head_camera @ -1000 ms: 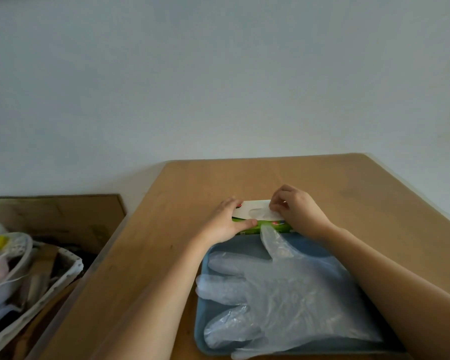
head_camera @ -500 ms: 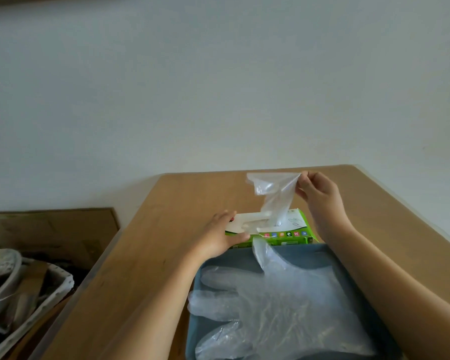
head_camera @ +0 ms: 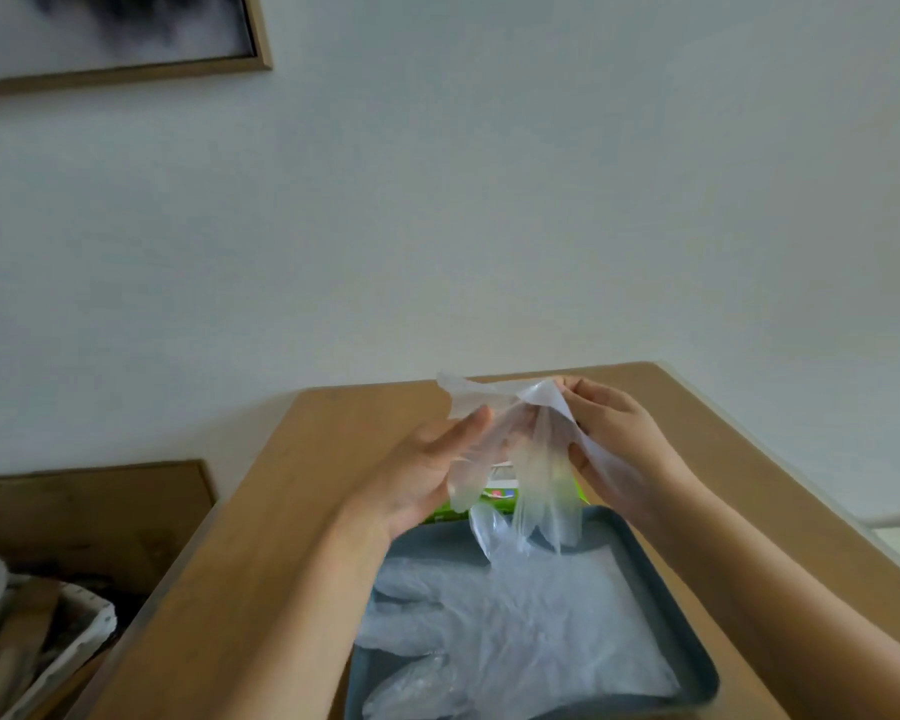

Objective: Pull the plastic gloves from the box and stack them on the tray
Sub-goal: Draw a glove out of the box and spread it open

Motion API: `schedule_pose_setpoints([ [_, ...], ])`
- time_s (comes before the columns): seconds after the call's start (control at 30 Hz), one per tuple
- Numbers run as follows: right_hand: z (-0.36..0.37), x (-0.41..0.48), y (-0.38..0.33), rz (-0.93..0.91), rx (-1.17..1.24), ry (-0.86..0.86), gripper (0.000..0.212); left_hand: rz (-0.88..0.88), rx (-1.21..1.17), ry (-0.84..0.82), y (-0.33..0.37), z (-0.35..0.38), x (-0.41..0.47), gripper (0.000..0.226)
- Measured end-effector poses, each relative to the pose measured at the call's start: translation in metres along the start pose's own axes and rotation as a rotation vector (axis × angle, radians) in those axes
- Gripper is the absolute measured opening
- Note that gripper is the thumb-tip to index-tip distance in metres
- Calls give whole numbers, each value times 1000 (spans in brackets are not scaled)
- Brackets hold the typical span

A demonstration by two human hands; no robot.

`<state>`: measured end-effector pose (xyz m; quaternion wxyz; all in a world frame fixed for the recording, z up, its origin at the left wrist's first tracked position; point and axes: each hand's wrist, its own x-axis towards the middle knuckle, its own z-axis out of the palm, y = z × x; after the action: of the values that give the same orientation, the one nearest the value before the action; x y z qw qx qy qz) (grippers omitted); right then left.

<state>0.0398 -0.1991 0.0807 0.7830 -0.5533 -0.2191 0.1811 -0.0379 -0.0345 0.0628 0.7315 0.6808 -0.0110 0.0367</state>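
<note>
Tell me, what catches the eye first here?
A clear glove held up mid-frame over the green box: the right hand pinches its top edge, the open left hand touches it. Below, a grey tray on the wooden table holds flattened gloves.

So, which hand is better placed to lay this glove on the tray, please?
Right hand: it pinches the glove at its top above the tray; the left hand merely touches it, fingers straight.
</note>
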Motion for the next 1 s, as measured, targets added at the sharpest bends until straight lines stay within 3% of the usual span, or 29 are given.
schedule_pose_setpoints([
  [0.13,-6,-22,-1,71,-13,2,19,7,-125,310,4,22,-8,17],
  [0.27,-16,-38,-7,274,-79,-88,24,110,114,386,19,32,-22,27],
  [0.33,-20,-41,-15,328,-122,-111,40,173,375,429,31,35,-29,13],
  [0.47,-26,-45,-43,242,-281,-165,69,208,709,296,53,43,-45,9],
  [0.67,-10,-67,-81,84,-674,-328,73,116,955,136,78,51,-63,3],
  [0.8,9,-72,-87,108,-860,-272,54,39,987,83,82,49,-65,2],
  [0.93,10,-73,-77,11,-980,-240,7,12,804,40,82,39,-70,7],
  [1.0,11,-73,-70,-25,-905,-253,9,-11,742,39,77,32,-72,12],
])
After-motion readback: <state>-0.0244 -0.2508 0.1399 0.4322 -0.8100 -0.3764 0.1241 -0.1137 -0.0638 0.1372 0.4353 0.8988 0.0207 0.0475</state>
